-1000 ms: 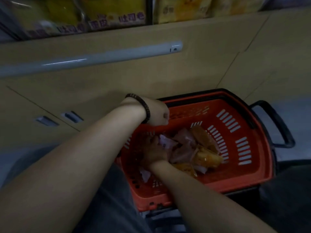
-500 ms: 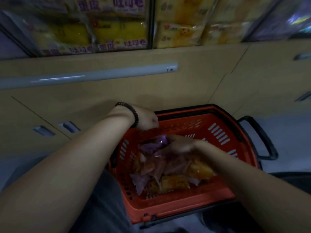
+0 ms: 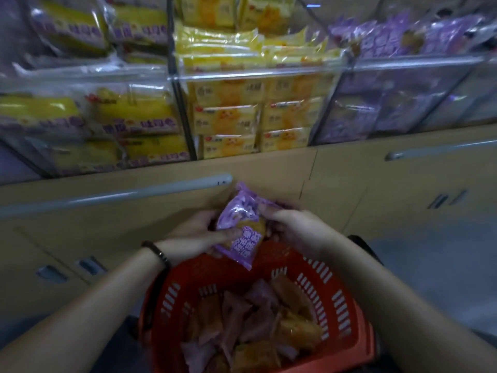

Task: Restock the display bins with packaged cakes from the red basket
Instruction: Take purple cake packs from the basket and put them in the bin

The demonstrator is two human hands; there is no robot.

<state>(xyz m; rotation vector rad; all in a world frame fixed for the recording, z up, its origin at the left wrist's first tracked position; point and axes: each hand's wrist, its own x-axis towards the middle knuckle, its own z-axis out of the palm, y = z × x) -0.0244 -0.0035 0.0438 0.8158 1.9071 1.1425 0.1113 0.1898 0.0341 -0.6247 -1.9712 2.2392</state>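
- Far L: left display bin (image 3: 86, 72), clear-walled, is holding stacked yellow packs w/ purple bands; the print is blurring, can't read it.
- Below it, a grey rail (image 3: 115, 196) is running along the beige cabinet front (image 3: 80, 232) & ending just L of the held pack.
- Dark bead bracelet (image 3: 158, 255) is sitting on the L wrist, over the basket's L rim.
- Red basket (image 3: 168, 302), slotted walls, is sitting low at centre, under both forearms & in front of the cabinet.
- Left hand (image 3: 196, 235) is gripping the purple cake pack (image 3: 242, 227) from its L side: thumb is lying across the front, other fingers are curling behind, mostly hidden.
- The pack is hanging in the air over the basket's far rim, below the bins & in none of them, tilted w/ its top corner pointing up-left.
- Middle display bin (image 3: 255, 74), above the pack, is holding neat stacks of yellow packs.
- Loose cake packs (image 3: 255, 332), pinkish-purple & orange, are lying jumbled on the basket floor.
- Right hand (image 3: 298, 230) is pinching the pack's upper R edge, fingers bunching together & curling; can't tell if more packs are sitting behind it.
- Black handle (image 3: 363, 244) of the basket is peeking out past the R forearm.
- Right display bin (image 3: 416, 61) is holding purple packs, piled loosely.
- Second grey rail (image 3: 441, 148) is running just under that bin.
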